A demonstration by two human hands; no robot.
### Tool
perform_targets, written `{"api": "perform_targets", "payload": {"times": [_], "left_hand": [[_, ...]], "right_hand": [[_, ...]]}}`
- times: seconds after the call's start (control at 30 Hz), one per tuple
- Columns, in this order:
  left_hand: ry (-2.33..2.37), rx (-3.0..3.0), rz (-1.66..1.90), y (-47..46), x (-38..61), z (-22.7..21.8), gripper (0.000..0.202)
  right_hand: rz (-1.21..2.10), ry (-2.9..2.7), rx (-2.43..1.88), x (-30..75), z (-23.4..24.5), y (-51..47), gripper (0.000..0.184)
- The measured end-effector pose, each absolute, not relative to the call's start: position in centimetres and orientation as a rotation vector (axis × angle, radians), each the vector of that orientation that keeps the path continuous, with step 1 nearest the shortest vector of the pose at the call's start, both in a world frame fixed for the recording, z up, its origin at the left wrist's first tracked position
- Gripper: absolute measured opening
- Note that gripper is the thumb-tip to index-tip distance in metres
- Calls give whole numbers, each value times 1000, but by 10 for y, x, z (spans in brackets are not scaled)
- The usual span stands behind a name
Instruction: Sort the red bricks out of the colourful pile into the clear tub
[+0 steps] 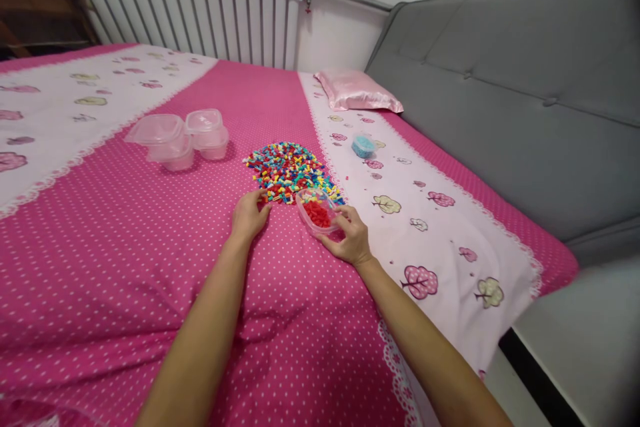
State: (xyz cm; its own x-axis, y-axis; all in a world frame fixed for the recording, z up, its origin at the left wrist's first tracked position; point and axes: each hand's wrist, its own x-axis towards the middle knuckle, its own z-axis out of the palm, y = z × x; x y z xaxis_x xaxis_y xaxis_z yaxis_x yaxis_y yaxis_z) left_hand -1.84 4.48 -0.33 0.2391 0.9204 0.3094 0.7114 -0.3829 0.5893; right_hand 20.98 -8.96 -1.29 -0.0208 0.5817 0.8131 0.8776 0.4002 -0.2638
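My right hand (351, 238) grips the near right side of a clear plastic container (306, 219), its thumb low on the wall and its fingers at the rim. Small red building bricks (318, 213) lie inside the container. It is tilted against the near right edge of a heap of mixed building bricks (290, 170) in red, yellow, blue, teal and white. At the heap's near left edge is my left hand (250, 215), thumb and index finger apart and touching or close to the outermost bricks. Its other fingers are partly hidden.
Stacked clear plastic containers (173, 143) stand left of the heap on the pink dotted bedspread (200, 227). A small container of light blue pieces (363, 145) sits to the right. Beyond are a pink pillow (356, 90), a grey headboard (500, 67) and a white radiator (200, 7).
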Motion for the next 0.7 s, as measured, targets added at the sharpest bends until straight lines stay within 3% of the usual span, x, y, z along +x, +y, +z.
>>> {"api": "perform_targets", "payload": {"times": [0.33, 0.53, 0.7], "left_hand": [[1531, 2165, 883, 43, -19, -2, 38], [1543, 2170, 870, 43, -19, -1, 37], [1565, 2182, 877, 42, -18, 1, 39]], "right_hand": [[-266, -1633, -1330, 211, -13, -89, 44], [-243, -1472, -1387, 214, -10, -90, 35], [-170, -1345, -1356, 220, -15, -88, 48]]}}
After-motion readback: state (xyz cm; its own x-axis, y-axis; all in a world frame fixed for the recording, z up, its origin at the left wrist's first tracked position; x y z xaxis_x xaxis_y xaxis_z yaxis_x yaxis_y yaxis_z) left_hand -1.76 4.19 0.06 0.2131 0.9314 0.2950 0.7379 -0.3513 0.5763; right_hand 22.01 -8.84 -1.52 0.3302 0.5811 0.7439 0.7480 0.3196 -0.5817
